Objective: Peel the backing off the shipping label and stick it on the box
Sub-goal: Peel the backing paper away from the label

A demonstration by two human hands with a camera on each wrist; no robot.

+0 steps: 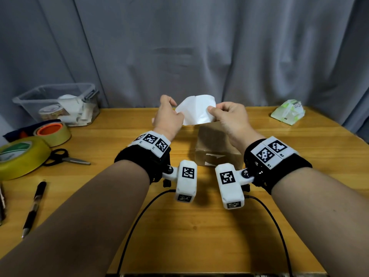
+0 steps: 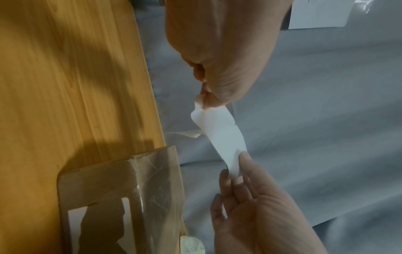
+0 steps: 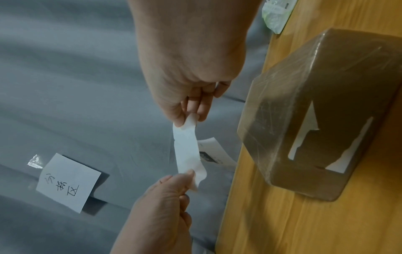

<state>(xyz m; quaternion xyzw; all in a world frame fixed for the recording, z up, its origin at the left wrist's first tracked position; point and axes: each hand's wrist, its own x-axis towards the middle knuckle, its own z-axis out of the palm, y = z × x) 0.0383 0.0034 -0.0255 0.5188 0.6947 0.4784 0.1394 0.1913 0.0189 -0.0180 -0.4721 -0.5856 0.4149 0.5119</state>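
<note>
Both hands hold a white shipping label [image 1: 196, 109] in the air above the far end of the brown box [image 1: 215, 142]. My left hand [image 1: 176, 105] pinches its left edge and my right hand [image 1: 210, 110] pinches its right edge. In the left wrist view the label [image 2: 224, 137] stretches from the left hand [image 2: 206, 101] at the top to the right hand [image 2: 237, 165] below. In the right wrist view the label [image 3: 188, 151] runs between the right hand [image 3: 187, 118] and the left hand [image 3: 189, 173], and a printed piece curls off behind it. The box [image 3: 315, 103] is wrapped in clear tape and has torn white remnants on its near side.
On the wooden table [image 1: 179, 236], a clear plastic bin [image 1: 58, 102], two tape rolls [image 1: 54, 132] [image 1: 20, 154], scissors [image 1: 65, 157] and a pen [image 1: 34, 206] lie to the left. A tissue packet [image 1: 288, 114] sits at the far right. A handwritten note [image 3: 67, 182] is taped to the grey curtain.
</note>
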